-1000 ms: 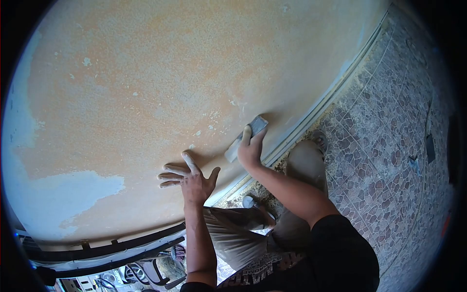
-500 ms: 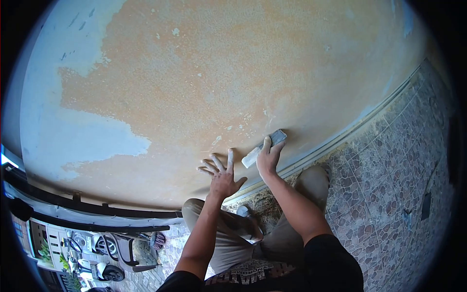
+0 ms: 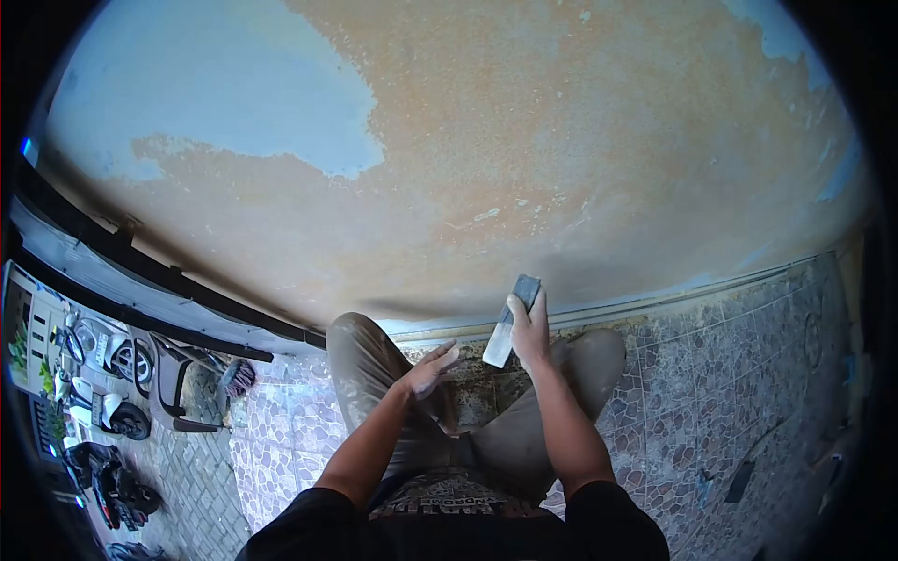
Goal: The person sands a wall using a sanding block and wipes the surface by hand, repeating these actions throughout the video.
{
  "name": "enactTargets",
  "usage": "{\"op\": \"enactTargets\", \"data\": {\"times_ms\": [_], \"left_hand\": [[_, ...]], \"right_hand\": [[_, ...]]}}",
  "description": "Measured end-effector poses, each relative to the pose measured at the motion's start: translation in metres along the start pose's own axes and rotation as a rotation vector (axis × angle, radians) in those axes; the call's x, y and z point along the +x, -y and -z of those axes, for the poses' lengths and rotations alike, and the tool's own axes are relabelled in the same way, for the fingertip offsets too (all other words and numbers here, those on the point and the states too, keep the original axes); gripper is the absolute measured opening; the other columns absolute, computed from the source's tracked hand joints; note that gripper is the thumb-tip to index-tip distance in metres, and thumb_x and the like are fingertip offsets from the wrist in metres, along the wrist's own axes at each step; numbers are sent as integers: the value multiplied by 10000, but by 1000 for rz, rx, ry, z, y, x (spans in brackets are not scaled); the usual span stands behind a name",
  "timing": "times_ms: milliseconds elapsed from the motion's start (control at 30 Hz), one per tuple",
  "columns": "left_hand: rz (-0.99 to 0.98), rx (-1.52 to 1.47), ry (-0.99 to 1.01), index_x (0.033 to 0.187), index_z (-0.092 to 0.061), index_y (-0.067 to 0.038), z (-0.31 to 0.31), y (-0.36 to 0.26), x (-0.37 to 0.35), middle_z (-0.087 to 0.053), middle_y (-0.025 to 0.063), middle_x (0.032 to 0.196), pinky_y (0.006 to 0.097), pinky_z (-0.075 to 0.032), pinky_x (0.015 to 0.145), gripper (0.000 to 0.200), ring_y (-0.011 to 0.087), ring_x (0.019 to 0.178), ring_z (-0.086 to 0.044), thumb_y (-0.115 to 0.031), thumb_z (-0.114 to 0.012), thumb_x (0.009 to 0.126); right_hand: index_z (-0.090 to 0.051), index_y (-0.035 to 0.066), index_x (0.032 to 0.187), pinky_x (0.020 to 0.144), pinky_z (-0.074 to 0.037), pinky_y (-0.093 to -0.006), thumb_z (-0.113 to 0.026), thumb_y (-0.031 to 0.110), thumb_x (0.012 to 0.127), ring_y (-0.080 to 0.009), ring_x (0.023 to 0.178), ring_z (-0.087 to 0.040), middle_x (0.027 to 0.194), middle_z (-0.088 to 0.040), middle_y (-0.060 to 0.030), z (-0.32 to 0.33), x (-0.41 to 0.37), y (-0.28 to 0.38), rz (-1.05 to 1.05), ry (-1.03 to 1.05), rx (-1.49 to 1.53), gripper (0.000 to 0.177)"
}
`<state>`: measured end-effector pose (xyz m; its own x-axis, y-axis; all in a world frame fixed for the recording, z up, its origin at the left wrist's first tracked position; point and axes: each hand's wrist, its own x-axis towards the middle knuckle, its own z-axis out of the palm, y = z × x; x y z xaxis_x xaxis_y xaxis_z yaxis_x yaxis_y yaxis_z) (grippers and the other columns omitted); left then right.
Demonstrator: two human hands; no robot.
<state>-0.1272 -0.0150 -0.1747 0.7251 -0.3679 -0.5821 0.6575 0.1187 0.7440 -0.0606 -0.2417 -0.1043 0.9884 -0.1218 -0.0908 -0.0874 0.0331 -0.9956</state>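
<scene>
Scraper (image 3: pixel 503 338) sits in the lower centre of the frame, just below where the wall (image 3: pixel 524 140) meets the floor (image 3: pixel 730 374). It is gripped in the right hand (image 3: pixel 533 335). The fingers (image 3: pixel 515 305) are closed round it, with one laid along its back toward the blade (image 3: pixel 528 286).

It looks like a light tool, easy to carry one-handed. The blade is flat, grey and probably stiff metal with a thin edge, and the pale handle (image 3: pixel 496 353) is dusty and wedge-shaped. The handle is the place to hold it. A finger pressed behind the blade, as now, should steady it, and the dust may make the grip a little slippery. I cannot tell whether the blade tip touches the wall or stands just off it.

The left hand (image 3: pixel 426 369) is open and holds nothing, its fingers loosely spread between the knees, near the left knee (image 3: pixel 360 360).

The wall is rough and grainy, mottled orange-tan, with small pale chips above the blade. A smooth patch of blue paint (image 3: pixel 234 84) fills the upper left, and thinner blue remnants (image 3: pixel 832 178) show at the right edge. Crumbly debris (image 3: pixel 468 397) lies on the floor between the person's feet. The floor is tiled in a brown pebble pattern. At the far left, beyond a dark rail (image 3: pixel 140 271), stand parked scooters (image 3: pixel 94 374).
</scene>
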Motion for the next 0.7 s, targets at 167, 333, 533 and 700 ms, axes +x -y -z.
{"op": "enactTargets", "data": {"times_ms": [167,333,533,700], "left_hand": [[-52,-169,112,1126,-694,-67,11,32,22,-709,60,1114,397,-463,1006,392,185,1046,-647,-433,-618,1008],[-103,-197,61,952,-741,-67,8,22,21,-735,23,916,323,-507,879,263,139,865,-671,-315,-665,992],[-146,-114,-38,961,-744,-74,15,44,41,-719,0,893,275,-472,809,235,107,825,-634,-307,-716,961],[-201,-63,-80,932,-756,-55,11,40,38,-709,1,848,269,-460,782,269,104,787,-606,-324,-746,937]], "right_hand": [[-112,20,1599,1068,-435,-430,-687,318,931,-360,1318,-538,1419,-520,-294,-27,-66,-87,184,181,-611,930],[-44,7,1597,1067,-433,-487,-724,328,877,-491,1257,-555,1387,-502,-387,-26,-53,-66,-35,407,-632,1041],[-207,-25,1571,1052,-452,-417,-776,274,854,-334,1224,-599,1351,-571,-282,-20,-42,-109,-89,424,-411,963],[-269,-49,1545,1064,-445,-407,-766,249,880,-307,1276,-569,1417,-523,-272,-28,-50,-70,-205,473,-334,883]]}}
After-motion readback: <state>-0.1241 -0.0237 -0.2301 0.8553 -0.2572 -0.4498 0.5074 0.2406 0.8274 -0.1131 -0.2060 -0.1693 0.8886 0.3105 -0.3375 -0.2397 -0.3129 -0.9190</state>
